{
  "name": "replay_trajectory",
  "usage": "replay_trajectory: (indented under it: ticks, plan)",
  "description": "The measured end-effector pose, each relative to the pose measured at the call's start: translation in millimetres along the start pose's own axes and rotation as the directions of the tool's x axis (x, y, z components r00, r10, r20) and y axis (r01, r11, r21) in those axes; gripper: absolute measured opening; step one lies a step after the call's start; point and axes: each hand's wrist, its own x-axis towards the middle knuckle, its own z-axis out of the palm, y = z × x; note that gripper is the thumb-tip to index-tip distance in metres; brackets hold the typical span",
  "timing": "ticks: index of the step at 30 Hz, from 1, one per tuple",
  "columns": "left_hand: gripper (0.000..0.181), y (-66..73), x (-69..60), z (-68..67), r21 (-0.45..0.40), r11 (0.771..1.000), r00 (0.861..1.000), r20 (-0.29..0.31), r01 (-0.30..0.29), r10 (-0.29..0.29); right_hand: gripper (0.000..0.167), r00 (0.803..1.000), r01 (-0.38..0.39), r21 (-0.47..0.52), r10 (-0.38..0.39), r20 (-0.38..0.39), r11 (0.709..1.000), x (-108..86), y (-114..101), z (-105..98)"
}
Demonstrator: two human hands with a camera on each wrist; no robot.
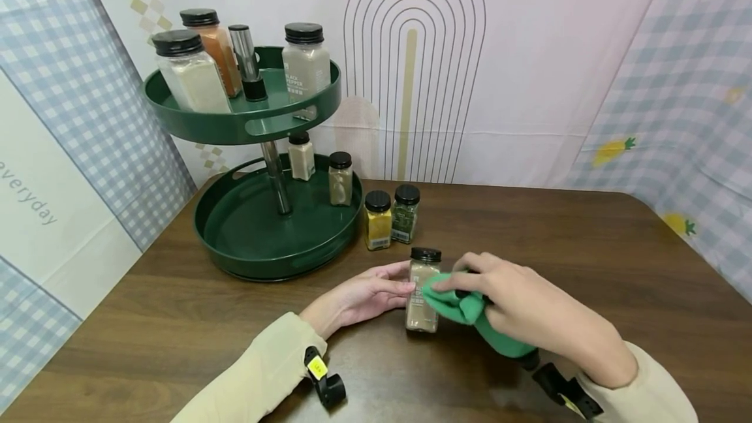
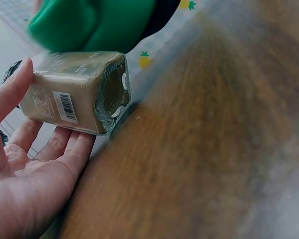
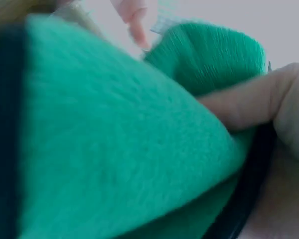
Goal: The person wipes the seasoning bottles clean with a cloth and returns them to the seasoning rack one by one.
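My left hand (image 1: pixel 367 296) holds a clear glass spice jar (image 1: pixel 421 316) with a black lid and beige powder inside, thumb on one side and fingers on the other. The jar stands nearly upright in the head view; its base and a barcode label (image 2: pixel 66 106) show in the left wrist view. From the right, my right hand (image 1: pixel 517 292) grips a bunched green cloth (image 1: pixel 461 307) with dark edging and presses it against the jar's front. In the right wrist view the cloth (image 3: pixel 114 134) hides most of the jar.
Behind the hands stand a yellow spice jar (image 1: pixel 378 222) and a green-herb jar (image 1: pixel 405 215). At the left, a two-tier green rack (image 1: pixel 276 265) carries several jars and a metal-and-black cylinder (image 1: pixel 247 61). A patterned curtain (image 1: pixel 529 70) backs the wooden table (image 1: pixel 529 220).
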Motion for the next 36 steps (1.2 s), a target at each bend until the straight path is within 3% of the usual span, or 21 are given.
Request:
replay_trajectory:
  ticks: [5, 11, 15, 22, 36]
  plan:
    - [0.065, -0.3, 0.2, 0.1, -0.009, 1.0, 1.0, 0.001, -0.018, 0.018, 0.057, 0.989, -0.057, -0.146, 0.035, -0.147, 0.988, 9.1, -2, 13]
    - [0.064, -0.7, -0.1, -0.8, -0.009, 1.0, 1.0, -0.005, -0.024, 0.024, 0.056, 0.985, -0.08, -0.128, 0.059, -0.164, 0.989, 13.3, -3, 25]
    - [0.065, -0.9, -0.3, -0.9, -0.005, 1.0, 1.0, 0.0, -0.022, 0.022, 0.052, 0.99, -0.07, -0.088, 0.058, -0.127, 0.994, 12.9, -2, 24]
    - [0.063, -0.8, -0.5, -1.3, -0.004, 1.0, 1.0, 0.009, -0.017, 0.017, 0.047, 0.999, -0.033, 0.01, 0.033, 0.002, 0.999, 10.7, -2, 21]
    - [0.063, 0.3, 0.1, -0.6, -0.007, 1.0, 1.0, 0.01, -0.004, 0.004, 0.048, 0.986, -0.025, 0.067, 0.014, 0.165, 0.997, 6.2, -7, 25]
